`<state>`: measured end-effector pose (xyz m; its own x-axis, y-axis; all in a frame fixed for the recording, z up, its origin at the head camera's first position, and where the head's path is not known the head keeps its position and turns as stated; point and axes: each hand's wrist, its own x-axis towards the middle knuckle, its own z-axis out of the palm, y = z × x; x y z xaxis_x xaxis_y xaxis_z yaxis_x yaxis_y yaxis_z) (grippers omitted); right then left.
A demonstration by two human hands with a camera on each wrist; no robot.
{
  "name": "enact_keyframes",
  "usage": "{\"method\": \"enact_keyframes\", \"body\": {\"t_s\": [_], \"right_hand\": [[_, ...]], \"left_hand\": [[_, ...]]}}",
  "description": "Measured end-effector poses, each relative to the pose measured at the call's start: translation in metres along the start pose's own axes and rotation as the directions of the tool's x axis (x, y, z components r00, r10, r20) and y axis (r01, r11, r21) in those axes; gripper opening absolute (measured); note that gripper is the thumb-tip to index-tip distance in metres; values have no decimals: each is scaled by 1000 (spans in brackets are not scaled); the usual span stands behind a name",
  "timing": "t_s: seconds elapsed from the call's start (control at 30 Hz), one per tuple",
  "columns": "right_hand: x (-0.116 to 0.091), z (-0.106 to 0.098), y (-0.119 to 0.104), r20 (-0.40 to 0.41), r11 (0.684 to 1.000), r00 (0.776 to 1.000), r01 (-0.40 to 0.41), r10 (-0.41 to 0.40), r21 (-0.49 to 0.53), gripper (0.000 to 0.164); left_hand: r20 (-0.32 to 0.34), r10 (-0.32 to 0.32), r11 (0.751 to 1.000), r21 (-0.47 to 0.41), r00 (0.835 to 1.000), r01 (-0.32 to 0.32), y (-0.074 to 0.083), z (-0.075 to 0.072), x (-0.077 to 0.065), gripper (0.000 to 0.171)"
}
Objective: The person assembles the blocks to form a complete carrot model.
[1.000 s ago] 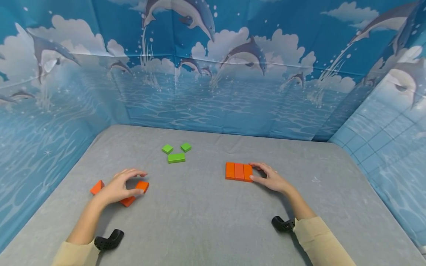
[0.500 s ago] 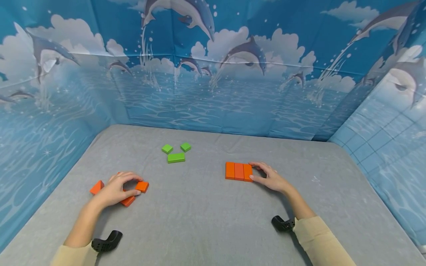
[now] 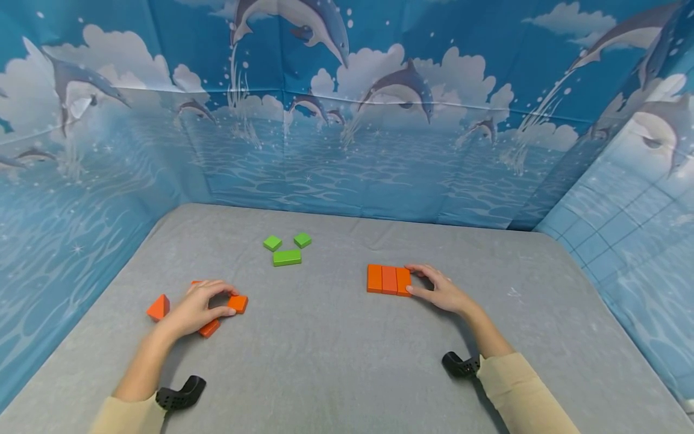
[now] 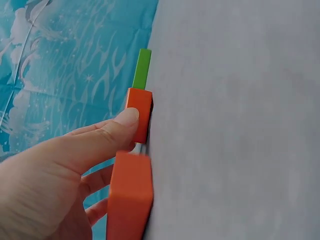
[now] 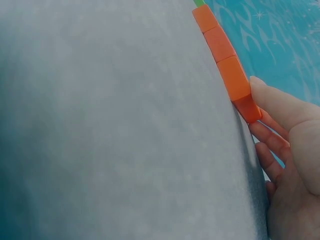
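At the left of the grey cloth-covered table (image 3: 325, 361), an orange triangular block (image 3: 158, 307) sits just beside the left hand (image 3: 196, 307). Under that hand lies a partly hidden red-orange block (image 3: 209, 328), its near end showing below the thumb; a bit of orange also shows behind the knuckles. The left thumb and fingertips pinch a small flat orange square block (image 3: 237, 304): thumb on its near side, fingers at its far side, the block jutting out past the tips to the right.

Farther back, well apart from both hands, two small green square blocks (image 3: 273, 243) lie behind a longer green rectangular block (image 3: 287, 258).

Right of these is a row of three pieces, side by side and touching: an orange rectangular block (image 3: 375, 278), a redder middle block (image 3: 389, 280) and an orange end block (image 3: 403, 282). The right hand (image 3: 441, 294) is at the row's right end, its thumb and index finger parted and holding the end block, the index tip at the far corner, the thumb tip on the right edge nearer the person.
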<state>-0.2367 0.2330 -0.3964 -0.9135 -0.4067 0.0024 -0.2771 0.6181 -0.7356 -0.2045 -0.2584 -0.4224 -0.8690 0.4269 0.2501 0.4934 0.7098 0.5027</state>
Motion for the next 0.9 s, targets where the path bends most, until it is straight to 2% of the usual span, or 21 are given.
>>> {"method": "enact_keyframes", "body": {"t_s": [0.3, 0.53, 0.7, 0.83, 0.9], "right_hand": [[0, 0, -1, -5, 1000, 1000, -5, 5, -6, 49], [0, 0, -1, -4, 1000, 1000, -10, 10, -5, 49], [0, 0, -1, -3, 1000, 1000, -6, 6, -4, 49], [1, 0, 0, -2, 1000, 1000, -5, 5, -6, 50], [1, 0, 1, -2, 1000, 1000, -6, 6, -6, 50]], "left_hand": [[22, 34, 999, -36, 999, -33, 9, 13, 16, 29], [28, 41, 998, -39, 999, -40, 12, 20, 21, 30], [20, -25, 1000, -2, 999, 25, 18, 22, 21, 37], [3, -93, 994, 57, 996, 93, 23, 25, 22, 46], [-9, -106, 990, 93, 994, 106, 25, 27, 23, 47]]}}
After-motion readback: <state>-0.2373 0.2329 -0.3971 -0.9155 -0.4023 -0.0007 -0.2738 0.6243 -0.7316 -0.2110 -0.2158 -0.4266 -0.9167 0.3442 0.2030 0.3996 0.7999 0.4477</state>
